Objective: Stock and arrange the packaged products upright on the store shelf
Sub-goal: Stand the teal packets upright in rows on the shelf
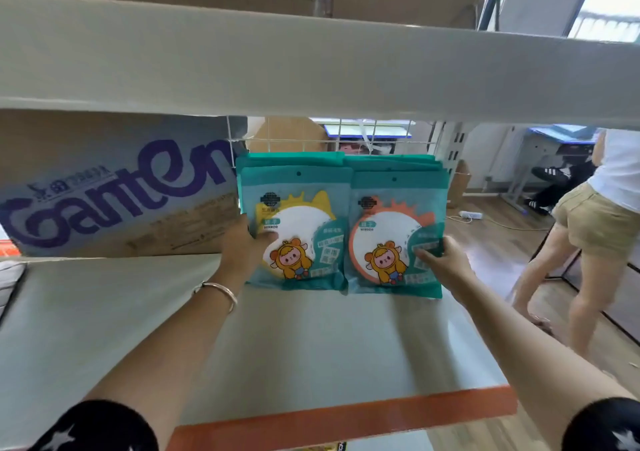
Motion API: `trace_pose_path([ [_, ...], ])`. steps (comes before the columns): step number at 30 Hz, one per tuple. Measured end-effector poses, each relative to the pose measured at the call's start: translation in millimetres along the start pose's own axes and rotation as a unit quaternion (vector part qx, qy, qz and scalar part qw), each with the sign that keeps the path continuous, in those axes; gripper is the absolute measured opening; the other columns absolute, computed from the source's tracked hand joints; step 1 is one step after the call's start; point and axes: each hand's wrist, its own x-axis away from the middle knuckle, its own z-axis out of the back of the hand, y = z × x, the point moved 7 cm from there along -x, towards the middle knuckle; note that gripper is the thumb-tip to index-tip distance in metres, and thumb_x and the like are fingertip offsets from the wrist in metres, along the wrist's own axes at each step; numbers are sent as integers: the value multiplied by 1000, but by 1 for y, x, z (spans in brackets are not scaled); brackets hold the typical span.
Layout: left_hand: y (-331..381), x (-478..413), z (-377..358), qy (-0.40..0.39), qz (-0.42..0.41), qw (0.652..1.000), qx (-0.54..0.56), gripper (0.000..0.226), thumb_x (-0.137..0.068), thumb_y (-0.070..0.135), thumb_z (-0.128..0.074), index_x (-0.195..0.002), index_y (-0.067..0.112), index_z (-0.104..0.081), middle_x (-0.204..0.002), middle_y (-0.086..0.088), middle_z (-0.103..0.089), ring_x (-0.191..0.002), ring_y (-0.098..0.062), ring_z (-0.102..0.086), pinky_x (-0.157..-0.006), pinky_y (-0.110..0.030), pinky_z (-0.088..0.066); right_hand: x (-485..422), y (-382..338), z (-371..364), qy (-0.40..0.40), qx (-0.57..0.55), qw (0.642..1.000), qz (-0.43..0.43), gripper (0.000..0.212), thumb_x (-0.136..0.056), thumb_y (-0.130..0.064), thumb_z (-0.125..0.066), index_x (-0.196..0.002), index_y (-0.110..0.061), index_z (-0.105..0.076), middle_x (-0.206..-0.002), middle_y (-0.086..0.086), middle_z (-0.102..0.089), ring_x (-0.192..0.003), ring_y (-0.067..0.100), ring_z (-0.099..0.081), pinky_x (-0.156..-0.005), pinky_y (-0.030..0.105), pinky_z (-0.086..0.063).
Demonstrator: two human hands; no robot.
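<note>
At centre frame, the left hand [242, 248] grips the left edge of the yellow mirror packs [298, 215], thumb on the front. The right hand [445, 263] pinches the right edge of the orange mirror packs [391, 228]. Both stacks stand upright, touching, on the shelf [311, 339] before a wire grid [346, 135]. A cardboard box [114, 187] stands just left. Both arms reach forward.

Bright daylight, window [609, 17] top right blown out. Soft shadows and faint sheen on lower shelf [311, 346]. Fisheye bending at frame edges. Overall soft, slightly blurred; small print on mirror packets [298, 228] unreadable.
</note>
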Motion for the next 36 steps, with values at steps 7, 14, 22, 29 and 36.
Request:
trace_pose_path([
  [7, 5, 8, 0, 50, -9, 998, 37, 25, -82, 14, -69, -104, 10, -58, -98, 1, -62, -87, -13, -56, -66, -13, -39, 6, -22, -5, 59, -50, 996, 50, 17, -85, -25, -65, -93, -15, -54, -103, 7, -61, -92, 27, -61, -83, 54, -51],
  [14, -31, 7, 2, 78, 28, 996, 17, 56, -62, 42, -77, -109, 18, -58, -111, -10, -59, -99, -24, -60, -78, -36, -57, 15, -15, 1, 111, 57, 992, 12, 53, -79, -41, -69, -122, -16, -48, -121, 8, -51, -110, 26, -52, -88, 37, -32],
  [22, -41, 51, 12, 44, 96, 994, 4, 54, -80, 19, -73, -123, 9, -41, -120, -7, -33, -99, -21, -51, -67, -19, -47, 57, -30, -4, 144, 98, 984, 45, 64, -75, -13, -69, -131, -25, -40, -130, 12, -36, -124, 32, -33, -106, 53, -22],
  [29, -55, 84, 34, -43, 78, 986, -142, 35, -88, 4, -46, -120, 7, -58, -125, -12, -55, -117, -23, -49, -95, -25, -36, 112, -34, -63, 5, 199, 974, 108, 46, -83, -3, -49, -127, -18, -53, -134, 10, -48, -122, 27, -40, -94, 37, -24],
  [36, -69, 124, 80, -82, 46, 972, -213, 34, -90, 8, -44, -119, 7, -62, -128, -9, -59, -121, -23, -51, -97, -24, -35, 173, -44, -108, -85, 296, 941, 143, 45, -93, -17, -33, -135, -26, -45, -148, -6, -38, -137, 15, -30, -105, 39, -21],
])
